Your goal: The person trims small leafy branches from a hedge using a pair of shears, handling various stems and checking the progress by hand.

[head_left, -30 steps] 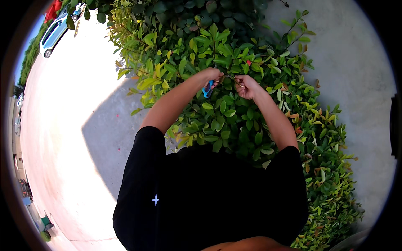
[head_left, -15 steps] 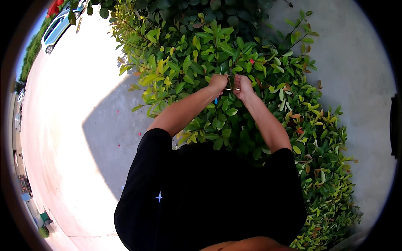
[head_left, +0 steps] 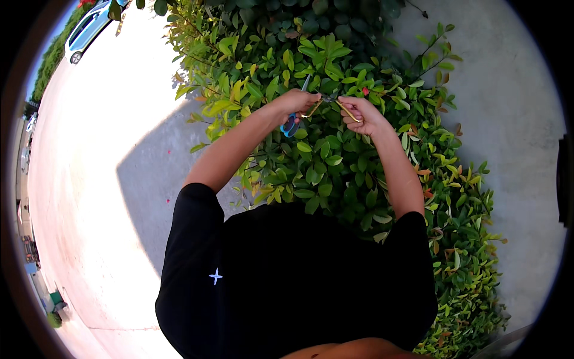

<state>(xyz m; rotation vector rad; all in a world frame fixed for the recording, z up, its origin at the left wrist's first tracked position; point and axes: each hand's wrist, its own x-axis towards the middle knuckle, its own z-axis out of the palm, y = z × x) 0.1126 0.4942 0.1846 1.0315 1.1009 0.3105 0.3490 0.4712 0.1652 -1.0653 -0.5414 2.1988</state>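
Above the hedge (head_left: 323, 173), my two hands hold a pair of garden shears (head_left: 348, 112) with yellow handles spread apart and a dark joint between them. My left hand (head_left: 296, 103) is closed on one handle. Also in its grip is a pair of scissors (head_left: 289, 126); their blue and dark finger loops hang below the hand, and the blade sticks up past it. The other shear handle lies in my closed right hand (head_left: 363, 113). Leaves around the shears make it unclear whether the shear blades touch a twig.
Dense green and yellowish leaves fill the middle and run down the right side. A small red flower (head_left: 365, 91) is beside my right hand. Grey pavement (head_left: 508, 119) borders the hedge on the right. A light blue car (head_left: 89, 33) stands far left on the sunlit ground (head_left: 89, 167).
My hands have moved apart and slightly up, spreading the shear handles wide. The scissors in my left hand have swung into clearer view, their blue loops now showing to the left.
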